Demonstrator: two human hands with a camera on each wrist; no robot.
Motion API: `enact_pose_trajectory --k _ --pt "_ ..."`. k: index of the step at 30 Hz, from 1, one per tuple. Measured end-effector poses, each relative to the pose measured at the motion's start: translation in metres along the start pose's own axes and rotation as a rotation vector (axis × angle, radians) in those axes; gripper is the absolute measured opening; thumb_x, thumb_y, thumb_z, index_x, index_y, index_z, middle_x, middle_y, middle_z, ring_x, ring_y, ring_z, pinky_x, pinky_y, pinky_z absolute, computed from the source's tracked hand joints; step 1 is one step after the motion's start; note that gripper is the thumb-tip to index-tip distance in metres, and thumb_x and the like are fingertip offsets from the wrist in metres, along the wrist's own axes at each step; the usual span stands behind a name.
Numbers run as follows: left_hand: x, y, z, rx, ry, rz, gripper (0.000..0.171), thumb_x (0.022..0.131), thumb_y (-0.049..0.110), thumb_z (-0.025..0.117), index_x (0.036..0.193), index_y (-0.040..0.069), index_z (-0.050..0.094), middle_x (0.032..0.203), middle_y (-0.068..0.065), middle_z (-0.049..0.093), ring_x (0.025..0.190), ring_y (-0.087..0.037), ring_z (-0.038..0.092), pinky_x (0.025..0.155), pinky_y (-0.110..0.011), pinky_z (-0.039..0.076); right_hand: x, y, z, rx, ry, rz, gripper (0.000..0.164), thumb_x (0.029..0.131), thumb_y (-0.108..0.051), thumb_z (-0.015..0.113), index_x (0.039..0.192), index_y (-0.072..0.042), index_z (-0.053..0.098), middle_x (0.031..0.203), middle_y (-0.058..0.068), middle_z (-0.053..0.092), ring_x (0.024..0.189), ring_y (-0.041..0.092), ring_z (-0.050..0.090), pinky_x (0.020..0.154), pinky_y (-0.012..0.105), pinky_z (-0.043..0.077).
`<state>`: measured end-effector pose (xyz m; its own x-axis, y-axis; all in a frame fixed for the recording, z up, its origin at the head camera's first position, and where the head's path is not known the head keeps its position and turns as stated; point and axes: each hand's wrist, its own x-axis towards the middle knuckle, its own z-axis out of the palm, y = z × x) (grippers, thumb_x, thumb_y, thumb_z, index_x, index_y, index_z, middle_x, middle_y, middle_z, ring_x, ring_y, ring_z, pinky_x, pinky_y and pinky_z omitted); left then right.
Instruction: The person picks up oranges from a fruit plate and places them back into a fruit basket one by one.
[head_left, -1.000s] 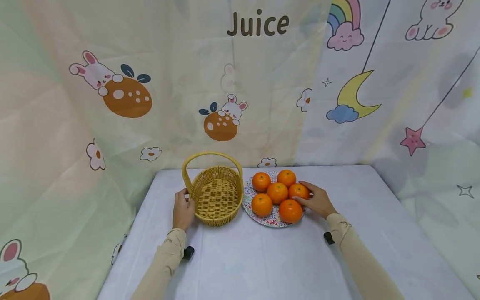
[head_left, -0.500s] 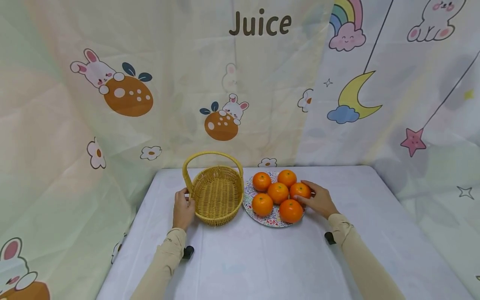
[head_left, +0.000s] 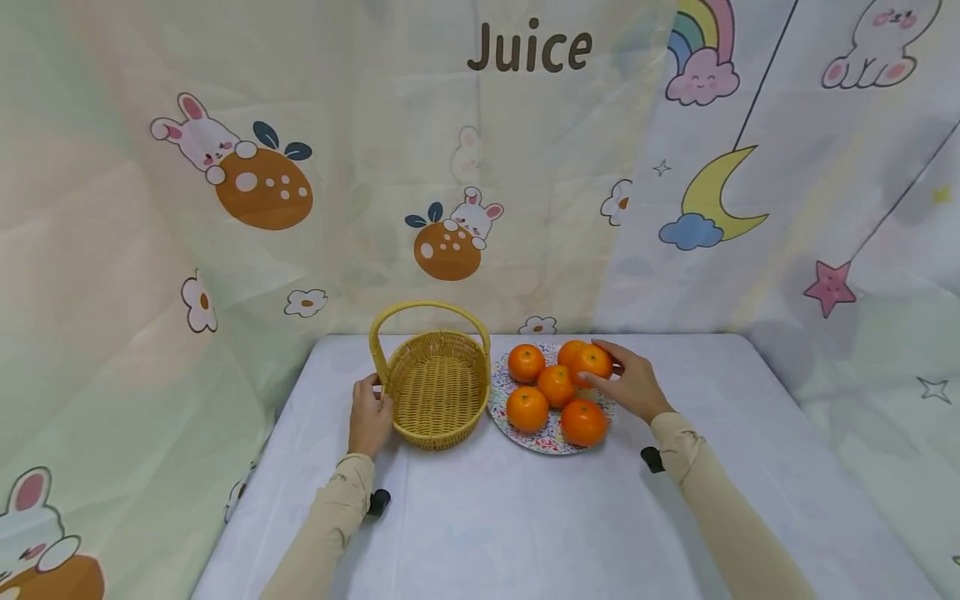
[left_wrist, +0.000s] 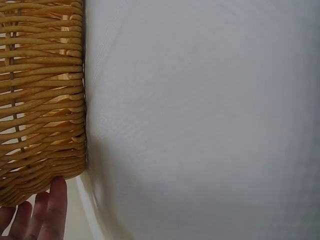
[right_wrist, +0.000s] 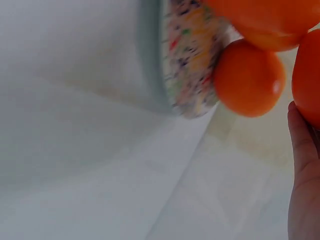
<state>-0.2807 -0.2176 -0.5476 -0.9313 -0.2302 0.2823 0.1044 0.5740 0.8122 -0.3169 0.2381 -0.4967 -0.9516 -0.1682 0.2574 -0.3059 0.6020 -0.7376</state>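
Note:
A yellow wicker basket point(head_left: 441, 433) with an arched handle point(head_left: 430, 305) stands on the table with nothing inside. At its left side my left hand point(head_left: 370, 423) holds the wall near the handle's foot; in the left wrist view the fingertips point(left_wrist: 58, 186) rest against the weave. My right hand point(head_left: 637, 388) grips an orange point(head_left: 594, 365) between thumb and fingers, raised above the speckled plate point(head_left: 551, 438). This orange partly covers another orange point(head_left: 569, 350) at the back of the plate. Several more oranges sit there, including a front one point(head_left: 584, 423).
Basket and plate stand side by side near the back of the white-covered table point(head_left: 480, 533). Behind them hangs a printed fabric backdrop point(head_left: 540, 167), which also runs along both sides. A black wrist device point(head_left: 378, 502) shows under the left sleeve.
My right hand has lifted the orange from the plate's right side, moving it up and slightly left. The left hand stays at the basket. The head view has shifted slightly.

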Motion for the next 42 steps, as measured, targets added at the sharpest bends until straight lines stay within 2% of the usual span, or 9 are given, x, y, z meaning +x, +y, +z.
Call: enact_pose_trajectory --k 7,14,21,26,33,39,42 --pt "0.001 -0.001 0.001 0.003 -0.003 -0.016 0.042 0.097 0.004 0.048 0.138 0.0 0.041 0.129 -0.015 0.042 0.102 -0.026 0.05 0.078 -0.04 0.045 0.013 -0.033 0.016 0.069 -0.018 -0.08 0.075 0.08 -0.05 0.075 0.141 -0.015 0.051 0.135 0.008 0.055 0.114 0.027 0.056 0.092 0.043 0.05" --pt "0.0 0.003 -0.002 0.015 -0.01 -0.021 0.043 0.097 0.005 0.047 0.139 -0.001 0.04 0.129 -0.017 0.041 0.103 -0.027 0.05 0.08 -0.041 0.045 0.022 -0.068 0.044 0.151 -0.065 -0.149 0.07 0.078 -0.049 0.077 0.14 -0.026 0.053 0.136 0.002 0.054 0.114 0.022 0.057 0.093 0.04 0.05" --pt "0.0 0.005 -0.001 0.017 -0.023 -0.021 0.042 0.097 0.006 0.047 0.138 0.0 0.04 0.129 -0.016 0.041 0.102 -0.027 0.05 0.079 -0.04 0.045 0.023 -0.094 0.067 0.153 -0.105 -0.207 0.069 0.078 -0.052 0.077 0.139 -0.032 0.052 0.134 -0.001 0.055 0.11 0.021 0.059 0.087 0.042 0.052" --pt "0.001 0.003 -0.002 0.033 -0.003 -0.021 0.041 0.097 0.007 0.047 0.137 0.0 0.041 0.127 -0.015 0.042 0.101 -0.026 0.05 0.078 -0.04 0.045 0.021 -0.108 0.078 0.149 -0.115 -0.266 0.068 0.079 -0.051 0.076 0.139 -0.031 0.053 0.136 -0.004 0.054 0.11 0.018 0.06 0.087 0.038 0.053" --pt "0.002 0.004 -0.003 0.036 0.008 -0.015 0.041 0.096 0.005 0.048 0.136 0.0 0.042 0.125 -0.015 0.042 0.1 -0.026 0.051 0.078 -0.04 0.046 0.018 -0.121 0.095 0.27 -0.154 -0.361 0.068 0.079 -0.039 0.08 0.139 -0.019 0.055 0.131 0.0 0.056 0.11 0.018 0.06 0.087 0.038 0.053" --pt "0.002 0.003 -0.002 0.042 -0.002 -0.016 0.041 0.096 0.004 0.048 0.136 -0.001 0.041 0.126 -0.016 0.041 0.101 -0.027 0.05 0.08 -0.04 0.046 0.017 -0.126 0.113 0.263 -0.161 -0.415 0.069 0.077 -0.04 0.082 0.138 -0.02 0.056 0.133 -0.004 0.057 0.112 0.014 0.059 0.088 0.03 0.052" --pt "0.001 0.002 -0.001 0.041 -0.002 -0.017 0.041 0.096 0.004 0.048 0.136 -0.001 0.041 0.126 -0.016 0.042 0.101 -0.026 0.05 0.08 -0.039 0.046 0.017 -0.128 0.124 0.283 -0.18 -0.417 0.068 0.078 -0.039 0.081 0.137 -0.021 0.055 0.132 -0.004 0.057 0.11 0.014 0.06 0.088 0.03 0.052"
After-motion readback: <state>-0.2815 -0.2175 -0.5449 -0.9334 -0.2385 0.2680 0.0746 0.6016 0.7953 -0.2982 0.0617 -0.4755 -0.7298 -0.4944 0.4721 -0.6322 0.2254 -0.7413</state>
